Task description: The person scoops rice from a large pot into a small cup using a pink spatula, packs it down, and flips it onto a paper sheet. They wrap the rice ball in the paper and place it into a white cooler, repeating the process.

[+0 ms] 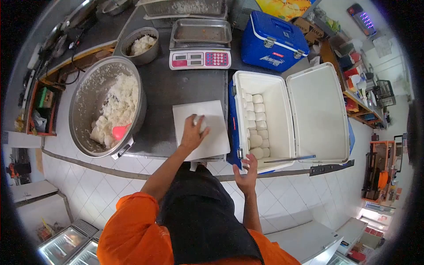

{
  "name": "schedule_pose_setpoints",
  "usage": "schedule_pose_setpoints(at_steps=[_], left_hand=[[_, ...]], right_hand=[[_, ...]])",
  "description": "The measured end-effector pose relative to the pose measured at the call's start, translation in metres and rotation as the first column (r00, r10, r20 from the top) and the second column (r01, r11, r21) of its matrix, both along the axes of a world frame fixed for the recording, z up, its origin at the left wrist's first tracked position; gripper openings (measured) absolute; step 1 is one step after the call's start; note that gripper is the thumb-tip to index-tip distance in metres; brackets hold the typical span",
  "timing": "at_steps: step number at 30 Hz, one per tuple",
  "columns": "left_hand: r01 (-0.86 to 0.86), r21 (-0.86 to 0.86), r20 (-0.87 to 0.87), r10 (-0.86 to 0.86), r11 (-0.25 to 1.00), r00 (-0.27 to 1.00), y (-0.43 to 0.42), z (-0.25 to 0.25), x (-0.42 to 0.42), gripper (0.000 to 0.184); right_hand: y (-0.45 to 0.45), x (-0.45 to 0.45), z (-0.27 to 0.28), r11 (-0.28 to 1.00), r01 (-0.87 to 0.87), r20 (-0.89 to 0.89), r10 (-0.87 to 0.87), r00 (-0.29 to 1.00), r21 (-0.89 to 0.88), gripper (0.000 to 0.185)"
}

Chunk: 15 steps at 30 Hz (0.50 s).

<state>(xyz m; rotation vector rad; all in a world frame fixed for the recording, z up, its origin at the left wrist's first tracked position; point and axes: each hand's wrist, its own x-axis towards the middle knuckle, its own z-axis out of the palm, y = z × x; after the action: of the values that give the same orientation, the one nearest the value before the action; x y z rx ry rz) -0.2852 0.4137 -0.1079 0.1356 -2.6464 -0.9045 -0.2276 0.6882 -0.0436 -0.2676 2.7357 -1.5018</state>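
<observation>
My left hand (193,134) is over a sheet of white paper (203,148) on the dark table. Its fingers are bent and parted, with the thumb held away from them. A small pale patch shows between the fingers; I cannot make out if it is a fold of the paper. By the front left corner of an open white-lined cooler (279,121), my right hand (247,176) has its fingers apart and holds nothing. Rows of rounded white packets (256,117) lie along the cooler's left side.
A large metal pot (142,106) of white rice (119,104) with a pink scoop (120,132) stands at left. Behind are a smaller rice pot (145,55), a digital scale (200,59), a metal tray (202,32) and a closed blue cooler (274,42). The open cooler's lid (319,112) extends right.
</observation>
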Motion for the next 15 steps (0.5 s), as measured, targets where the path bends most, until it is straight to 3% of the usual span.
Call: schedule_pose_setpoints(at_steps=[1,3,4,5,7,8,9,10,12,15], left_hand=[[-0.004,0.006,-0.001,0.004,1.000,1.000,-0.002,0.010,0.007,0.050],[-0.260,0.140,0.000,0.263,0.955,0.965,-0.019,0.025,0.029,0.049],[-0.350,0.302,0.070,0.346,0.887,0.936,-0.026,0.024,0.047,0.049],[-0.436,0.444,0.151,0.414,0.783,0.898,-0.033,0.021,0.072,0.049],[-0.520,0.729,0.338,0.428,0.444,0.839,-0.050,-0.012,0.127,0.051],[-0.465,0.874,0.409,0.307,0.139,0.860,-0.059,-0.014,0.158,0.054],[-0.384,0.903,0.417,0.176,-0.195,0.891,-0.064,-0.015,0.187,0.058],[-0.370,0.906,0.411,0.226,-0.204,0.883,-0.065,-0.009,0.210,0.058],[-0.349,0.818,0.492,0.244,-0.457,0.836,-0.069,0.009,0.254,0.064],[-0.245,0.781,0.487,0.315,-0.574,0.815,-0.085,-0.005,0.310,0.067]], right_hand=[[-0.001,-0.006,0.005,1.000,-0.004,-0.001,0.004,1.000,0.006,0.071],[-0.007,-0.019,0.016,0.996,-0.071,-0.032,0.069,0.997,-0.052,0.060],[-0.016,-0.025,0.019,0.994,-0.027,-0.003,0.027,1.000,-0.103,0.046],[-0.021,-0.032,0.016,0.993,-0.052,-0.007,0.052,0.999,-0.109,0.046],[-0.037,-0.045,0.009,0.983,-0.157,0.072,0.164,0.984,-0.097,0.038],[-0.057,-0.048,0.010,0.973,-0.175,0.027,0.181,0.983,-0.149,0.026],[-0.076,-0.052,0.017,0.963,-0.218,0.024,0.224,0.974,-0.157,0.026],[-0.099,-0.057,0.031,0.944,-0.311,0.030,0.316,0.948,-0.114,0.023],[-0.156,-0.059,0.057,0.885,-0.458,-0.005,0.459,0.888,-0.082,0.016],[-0.257,-0.054,0.105,0.696,-0.718,-0.096,0.714,0.693,0.001,0.016]])
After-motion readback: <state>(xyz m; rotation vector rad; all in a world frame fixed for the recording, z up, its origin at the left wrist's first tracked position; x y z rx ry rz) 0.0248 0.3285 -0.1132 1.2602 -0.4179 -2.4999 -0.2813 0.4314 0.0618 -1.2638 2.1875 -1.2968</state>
